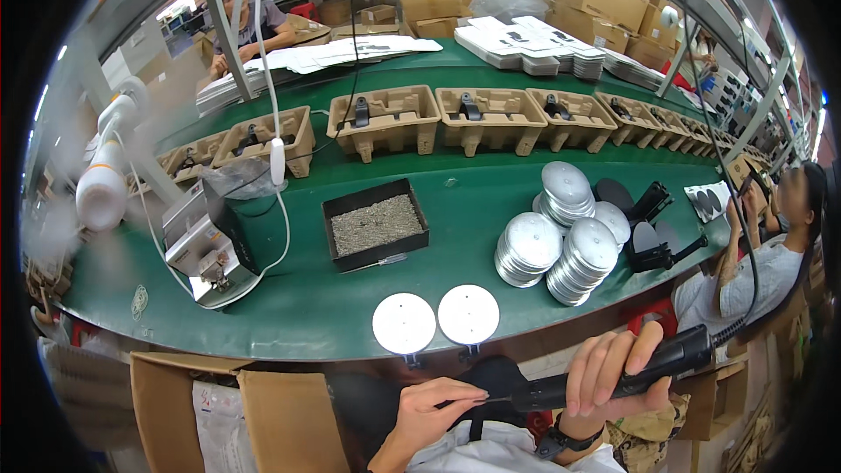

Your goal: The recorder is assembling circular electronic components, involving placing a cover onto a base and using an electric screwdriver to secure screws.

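Observation:
My right hand (609, 372) is wrapped round a black electric screwdriver (539, 394), which lies almost level with its bit toward the left. A cord runs up from its rear end. The thumb and fingers of my left hand (429, 416) are pinched together at the bit's tip; whatever small thing sits between them is too small to make out. Just beyond my hands, two round white plates (404, 323) lie side by side at the table's front edge, each with a small tab overhanging it. A black box (377, 223) full of small metal screws stands farther back, with a thin tool beside it.
Stacks of silver discs (530, 245) stand right of centre, beside black brackets (653, 245). Moulded brown trays (385, 123) with black parts line the back. At left are a small machine (210, 254) and cables. An open carton (289, 412) stands below. Co-workers sit right and far left.

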Available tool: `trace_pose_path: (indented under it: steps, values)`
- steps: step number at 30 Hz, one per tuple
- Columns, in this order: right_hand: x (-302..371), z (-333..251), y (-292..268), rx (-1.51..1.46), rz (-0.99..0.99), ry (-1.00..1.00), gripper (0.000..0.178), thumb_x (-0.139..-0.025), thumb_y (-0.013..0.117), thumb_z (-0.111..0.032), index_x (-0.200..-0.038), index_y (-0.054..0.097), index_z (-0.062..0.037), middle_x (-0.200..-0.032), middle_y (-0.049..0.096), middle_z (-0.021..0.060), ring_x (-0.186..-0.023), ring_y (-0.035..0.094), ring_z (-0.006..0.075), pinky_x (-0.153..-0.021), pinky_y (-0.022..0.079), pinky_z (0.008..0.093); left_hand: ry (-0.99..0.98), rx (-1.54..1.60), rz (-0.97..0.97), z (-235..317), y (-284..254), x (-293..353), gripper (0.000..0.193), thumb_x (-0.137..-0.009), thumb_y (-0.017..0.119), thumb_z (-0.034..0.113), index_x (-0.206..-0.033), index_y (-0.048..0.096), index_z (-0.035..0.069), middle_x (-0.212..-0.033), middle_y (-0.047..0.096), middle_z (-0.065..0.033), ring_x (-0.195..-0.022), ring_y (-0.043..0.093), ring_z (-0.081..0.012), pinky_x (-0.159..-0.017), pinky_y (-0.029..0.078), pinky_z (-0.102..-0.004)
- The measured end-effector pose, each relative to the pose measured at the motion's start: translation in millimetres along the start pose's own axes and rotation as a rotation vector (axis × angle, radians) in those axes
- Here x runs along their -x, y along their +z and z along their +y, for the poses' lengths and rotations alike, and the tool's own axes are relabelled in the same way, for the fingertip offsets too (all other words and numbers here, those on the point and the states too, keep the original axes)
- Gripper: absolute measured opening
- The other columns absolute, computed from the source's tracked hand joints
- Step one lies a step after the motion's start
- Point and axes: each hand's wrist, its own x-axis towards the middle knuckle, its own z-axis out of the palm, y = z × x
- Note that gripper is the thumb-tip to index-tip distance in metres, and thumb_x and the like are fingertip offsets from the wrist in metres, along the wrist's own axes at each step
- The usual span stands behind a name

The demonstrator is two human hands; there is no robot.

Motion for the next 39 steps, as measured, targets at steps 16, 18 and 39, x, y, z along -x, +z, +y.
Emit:
trace_pose_path:
  steps: [16,18,39]
  values:
    - [-18,-48,-70,-0.040,-0.019,0.016,0.042,-0.098,0.061,-0.040,-0.101,0.048,0.0003,-0.070,0.060,0.0161,-0.050,0.057,0.0221,-0.041,0.051,0.0336,0.069,-0.074,-0.094,25,64,-55,0.010,-0.081,0.072,-0.007,-0.091,0.072,-0.006,-0.089,0.073,-0.0148,-0.080,0.070,-0.0228,-0.074,0.055,-0.0289]
    - [-12,-56,-78,-0.066,0.022,0.006,0.041,-0.097,0.062,-0.039,-0.103,0.050,0.0005,-0.072,0.061,0.0163,-0.051,0.057,0.0222,-0.041,0.050,0.0331,0.044,-0.062,-0.070,20,81,-58,0.009,-0.078,0.073,-0.008,-0.087,0.073,-0.005,-0.086,0.073,-0.0147,-0.079,0.071,-0.0234,-0.074,0.055,-0.0290]
    - [-31,96,-64,0.515,0.020,0.280,0.017,-0.095,0.057,-0.016,-0.100,0.051,-0.0003,-0.066,0.059,0.0117,-0.048,0.057,0.0181,-0.046,0.050,0.0310,0.196,-0.760,0.235,-51,-100,-131,0.023,-0.090,0.067,0.015,-0.109,0.070,0.002,-0.109,0.068,-0.0152,-0.101,0.065,-0.0338,-0.088,0.051,-0.0394]
